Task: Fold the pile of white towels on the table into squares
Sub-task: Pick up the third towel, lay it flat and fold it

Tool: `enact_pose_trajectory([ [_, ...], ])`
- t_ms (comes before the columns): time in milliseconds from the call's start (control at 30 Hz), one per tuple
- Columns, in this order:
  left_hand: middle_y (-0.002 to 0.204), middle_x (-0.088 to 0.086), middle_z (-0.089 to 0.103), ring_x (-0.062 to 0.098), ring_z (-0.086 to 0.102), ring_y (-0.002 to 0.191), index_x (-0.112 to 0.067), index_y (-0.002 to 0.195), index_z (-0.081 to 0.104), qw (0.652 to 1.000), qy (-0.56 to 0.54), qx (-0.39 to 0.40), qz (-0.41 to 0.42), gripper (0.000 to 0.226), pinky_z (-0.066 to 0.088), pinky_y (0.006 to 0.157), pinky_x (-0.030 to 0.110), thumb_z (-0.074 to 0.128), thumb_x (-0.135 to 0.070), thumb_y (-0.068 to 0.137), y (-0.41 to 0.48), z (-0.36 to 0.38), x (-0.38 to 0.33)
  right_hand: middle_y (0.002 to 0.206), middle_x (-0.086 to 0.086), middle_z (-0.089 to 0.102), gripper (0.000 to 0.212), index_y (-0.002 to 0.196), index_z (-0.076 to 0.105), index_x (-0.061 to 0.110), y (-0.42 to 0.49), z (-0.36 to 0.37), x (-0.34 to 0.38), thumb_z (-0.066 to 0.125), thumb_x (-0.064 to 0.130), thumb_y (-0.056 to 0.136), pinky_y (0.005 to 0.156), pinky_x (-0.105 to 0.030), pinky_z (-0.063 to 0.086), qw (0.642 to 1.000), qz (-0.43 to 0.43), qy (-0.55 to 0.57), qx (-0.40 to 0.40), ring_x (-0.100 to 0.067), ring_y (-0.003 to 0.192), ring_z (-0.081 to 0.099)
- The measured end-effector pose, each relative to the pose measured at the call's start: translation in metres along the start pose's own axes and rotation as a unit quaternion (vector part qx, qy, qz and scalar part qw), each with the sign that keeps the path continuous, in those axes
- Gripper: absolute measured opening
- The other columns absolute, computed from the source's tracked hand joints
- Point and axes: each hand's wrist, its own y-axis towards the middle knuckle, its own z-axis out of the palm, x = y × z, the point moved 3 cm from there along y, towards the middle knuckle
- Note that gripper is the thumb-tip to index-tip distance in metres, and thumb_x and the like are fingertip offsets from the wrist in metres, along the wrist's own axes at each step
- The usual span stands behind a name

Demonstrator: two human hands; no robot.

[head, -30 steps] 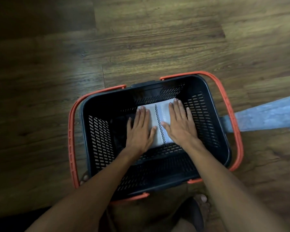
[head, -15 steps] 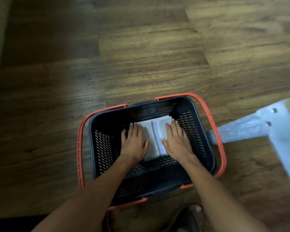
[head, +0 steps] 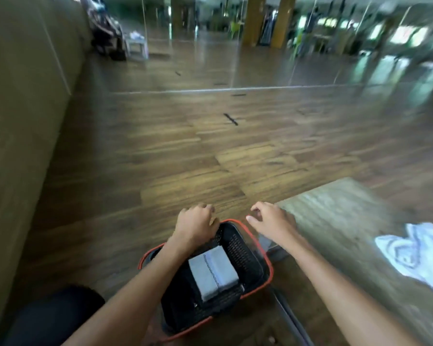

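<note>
Both hands hover over the far end of the basket, with one towel stowed inside and one on the table.

We see the left hand over the far rim of the black, orange-rimmed basket with its fingers curled under; we cannot tell whether its grip closes on the rim or on nothing. The right hand hangs just beside the basket's right edge, near the table corner, its grip released, fingers loosely spread and holding nothing. The folded towel, a white square with a dark stitched stripe, lies flat in the basket, which stands on the wooden floor. The crumpled towel lies unfolded on the table, well apart from both hands. The view is motion-blurred.
</note>
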Motion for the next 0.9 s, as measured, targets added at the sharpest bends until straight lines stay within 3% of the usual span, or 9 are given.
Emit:
enact_pose_trajectory([
  [200,0.114,0.005,0.066,0.029,0.062,0.105,-0.019,0.116,0.057,0.997,-0.009,-0.035,0.069,0.038,0.046,0.083,0.034,0.043,-0.044,0.09,-0.004,-0.083,-0.068,0.108,0.009,0.064,0.034,0.112,0.06,0.029,-0.073,-0.092,-0.024,0.051,0.05,0.087,0.082,-0.03,0.046,0.995,0.055,0.023,-0.074,-0.015,0.104,0.059],
  [433,0.114,0.001,0.064,0.025,0.063,0.1,-0.019,0.122,0.054,0.979,-0.033,-0.018,0.202,0.043,0.043,0.076,0.032,0.039,-0.047,0.093,-0.016,-0.106,-0.18,0.097,0.01,0.067,0.029,0.109,0.06,0.033,-0.167,-0.138,-0.094,0.053,0.048,0.085,0.079,-0.03,0.049,0.977,0.179,0.032,-0.114,-0.016,0.097,0.062],
  [600,0.091,0.002,0.064,0.023,0.064,0.089,-0.018,0.126,0.051,0.959,-0.051,0.017,0.279,0.044,0.046,0.074,0.033,0.037,-0.045,0.095,-0.037,-0.105,-0.253,0.1,0.015,0.067,0.022,0.099,0.061,0.034,-0.24,-0.156,-0.143,0.051,0.049,0.086,0.085,-0.031,0.045,0.952,0.269,0.032,-0.141,-0.013,0.102,0.06],
  [700,0.103,0.004,0.065,0.024,0.062,0.098,-0.016,0.124,0.052,0.946,-0.05,0.024,0.319,0.042,0.039,0.077,0.032,0.038,-0.043,0.095,-0.047,-0.103,-0.295,0.095,0.014,0.068,0.022,0.097,0.058,0.035,-0.279,-0.164,-0.169,0.051,0.051,0.085,0.081,-0.031,0.046,0.939,0.312,0.031,-0.144,-0.015,0.1,0.06],
  [900,0.114,0.003,0.065,0.025,0.062,0.103,-0.021,0.118,0.056,0.918,-0.068,0.018,0.39,0.037,0.041,0.085,0.032,0.041,-0.044,0.092,-0.069,-0.088,-0.371,0.095,0.012,0.07,0.022,0.098,0.062,0.033,-0.349,-0.176,-0.211,0.055,0.048,0.083,0.078,-0.03,0.046,0.901,0.392,0.009,-0.186,-0.014,0.099,0.062],
])
